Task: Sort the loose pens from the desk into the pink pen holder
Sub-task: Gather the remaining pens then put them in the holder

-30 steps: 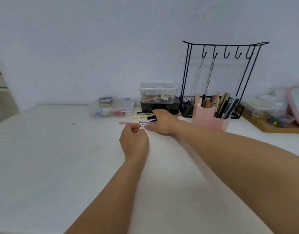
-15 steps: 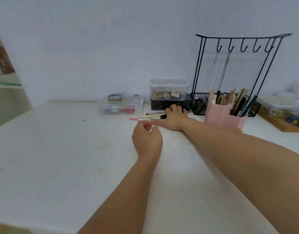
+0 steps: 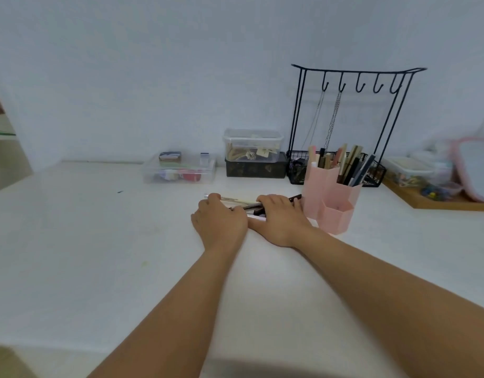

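A small bunch of loose pens [image 3: 245,204] lies on the white desk [image 3: 99,255], cream, grey and dark ones side by side. My left hand [image 3: 220,222] covers their left end, fingers curled over them. My right hand [image 3: 280,218] lies over their right end, and a dark pen tip [image 3: 295,198] sticks out past its fingers. The two hands touch each other. Just right of my right hand stands the pink pen holder [image 3: 331,197], made of hexagonal tubes, with several pens upright in its back tubes. Its low front tube [image 3: 336,216] looks empty.
Behind the pens stand a clear box [image 3: 253,145] on a dark box [image 3: 256,169], and a flat clear box [image 3: 179,170] to the left. A black wire hook stand [image 3: 350,118] with chains rises behind the holder. A wooden tray [image 3: 437,200] with small containers is at right.
My left hand moved forward from the pink pen onto the bunch and closed against my right hand. The pens are now gathered tighter between both hands. The camera shifted closer.
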Demonstrator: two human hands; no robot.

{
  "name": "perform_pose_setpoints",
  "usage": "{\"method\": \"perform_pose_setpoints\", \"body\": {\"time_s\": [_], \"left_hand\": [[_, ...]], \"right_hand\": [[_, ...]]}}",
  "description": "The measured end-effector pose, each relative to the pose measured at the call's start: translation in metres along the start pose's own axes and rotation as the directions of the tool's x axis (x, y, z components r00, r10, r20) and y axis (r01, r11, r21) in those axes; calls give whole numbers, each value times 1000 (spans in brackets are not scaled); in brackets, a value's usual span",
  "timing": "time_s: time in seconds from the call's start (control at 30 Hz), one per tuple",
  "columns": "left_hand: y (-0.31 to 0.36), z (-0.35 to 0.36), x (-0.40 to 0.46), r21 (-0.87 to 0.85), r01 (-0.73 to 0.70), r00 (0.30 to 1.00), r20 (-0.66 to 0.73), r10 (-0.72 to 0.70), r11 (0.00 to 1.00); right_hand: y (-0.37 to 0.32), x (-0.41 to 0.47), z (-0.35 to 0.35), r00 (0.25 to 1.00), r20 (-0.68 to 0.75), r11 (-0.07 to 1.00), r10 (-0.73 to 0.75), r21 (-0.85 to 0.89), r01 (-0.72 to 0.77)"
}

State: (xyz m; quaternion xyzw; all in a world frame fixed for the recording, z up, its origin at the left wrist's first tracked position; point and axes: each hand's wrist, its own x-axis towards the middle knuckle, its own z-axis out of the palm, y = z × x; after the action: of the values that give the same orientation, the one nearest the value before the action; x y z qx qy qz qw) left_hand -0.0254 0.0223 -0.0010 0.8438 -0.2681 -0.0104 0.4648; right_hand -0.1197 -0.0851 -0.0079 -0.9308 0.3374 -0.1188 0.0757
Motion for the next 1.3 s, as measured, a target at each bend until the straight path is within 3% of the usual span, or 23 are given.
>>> {"method": "perform_pose_setpoints", "body": {"time_s": [0.4, 0.83, 0.93, 1.03, 1.1, 1.2, 1.3], "left_hand": [[-5, 1, 3, -126, -52, 995, 77, 62, 991], [-12, 5, 7, -164, -137, 989, 27, 143, 977], [-10, 5, 8, -219, -133, 990, 12, 139, 967], [-3, 1, 6, -386, -65, 998, -20, 62, 920], [-1, -2, 6, -527, 17, 1000, 28, -2, 850], [4, -6, 4, -661, 180, 974, 223, -38, 728], [5, -9, 4, -686, 254, 925, 379, 37, 682]], "right_hand": [[4, -10, -3, 992, -103, 996, -70, 56, 76], [4, -19, -20, 949, -315, 975, 21, 217, 50], [-2, -19, -26, 891, -454, 949, -29, 267, 167], [-14, -27, -32, 848, -510, 847, -147, 377, 373], [-25, -36, -32, 863, -461, 790, -206, 443, 425], [-37, -44, -30, 895, -366, 742, -256, 519, 424], [-41, -43, -28, 904, -362, 640, -226, 645, 418]]}}
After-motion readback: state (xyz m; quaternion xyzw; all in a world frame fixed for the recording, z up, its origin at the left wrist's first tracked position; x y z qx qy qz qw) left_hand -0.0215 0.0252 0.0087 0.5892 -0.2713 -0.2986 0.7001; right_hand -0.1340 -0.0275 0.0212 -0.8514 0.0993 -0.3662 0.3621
